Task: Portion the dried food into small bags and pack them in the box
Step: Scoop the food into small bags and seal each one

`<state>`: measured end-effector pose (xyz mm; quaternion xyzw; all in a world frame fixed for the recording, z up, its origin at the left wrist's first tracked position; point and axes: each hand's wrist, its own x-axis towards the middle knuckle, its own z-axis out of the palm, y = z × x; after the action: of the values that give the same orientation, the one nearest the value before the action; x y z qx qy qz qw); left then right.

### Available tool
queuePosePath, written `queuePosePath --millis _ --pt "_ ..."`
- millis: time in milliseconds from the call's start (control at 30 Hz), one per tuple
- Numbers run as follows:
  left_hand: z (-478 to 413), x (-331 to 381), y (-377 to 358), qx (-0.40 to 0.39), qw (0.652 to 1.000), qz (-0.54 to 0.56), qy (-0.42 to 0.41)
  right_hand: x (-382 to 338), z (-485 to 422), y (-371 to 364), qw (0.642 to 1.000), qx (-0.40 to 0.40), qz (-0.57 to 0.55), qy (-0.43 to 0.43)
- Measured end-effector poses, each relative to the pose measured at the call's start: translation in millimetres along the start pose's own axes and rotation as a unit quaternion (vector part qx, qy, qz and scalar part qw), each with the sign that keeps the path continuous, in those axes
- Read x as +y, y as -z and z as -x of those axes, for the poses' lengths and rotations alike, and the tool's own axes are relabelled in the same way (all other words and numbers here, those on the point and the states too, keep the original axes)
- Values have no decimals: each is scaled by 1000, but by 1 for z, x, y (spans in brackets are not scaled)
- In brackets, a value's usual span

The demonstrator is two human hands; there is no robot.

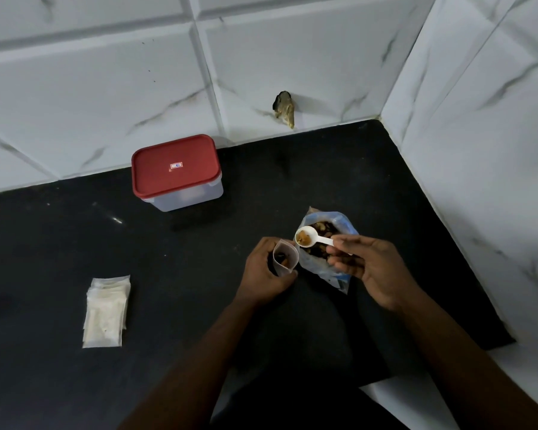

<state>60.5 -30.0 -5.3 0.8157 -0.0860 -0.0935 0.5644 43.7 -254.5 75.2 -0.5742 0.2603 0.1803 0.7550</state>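
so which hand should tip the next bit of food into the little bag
Right. The right hand already holds the white spoon, loaded with dried food, just above and beside the small bag's open mouth. The left hand is busy gripping that bag open.

View: single head-worn wide-angle camera | Angle: looks forward and steeply down at a black stone countertop (75, 237); white marble-veined wall tiles (106, 82) behind | Range: close, arm's reach
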Motion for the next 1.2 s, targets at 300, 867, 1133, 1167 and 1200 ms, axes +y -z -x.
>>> queuePosePath --millis 300,867,1133,1167,1200 --pt "1 0 -2 12 1000 1 -16 6 11 -17 960 -33 247 127" --pt "4 -2 -3 7 1000 19 16 31 18 -15 892 41 350 284" --pt "8 -7 1 -15 998 -6 57 21 -2 11 883 155 357 263" --pt "8 -7 1 -19 998 -8 64 20 -5 13 868 155 385 274" --pt "7 -7 1 -24 997 -7 70 19 -8 14 855 151 405 287"
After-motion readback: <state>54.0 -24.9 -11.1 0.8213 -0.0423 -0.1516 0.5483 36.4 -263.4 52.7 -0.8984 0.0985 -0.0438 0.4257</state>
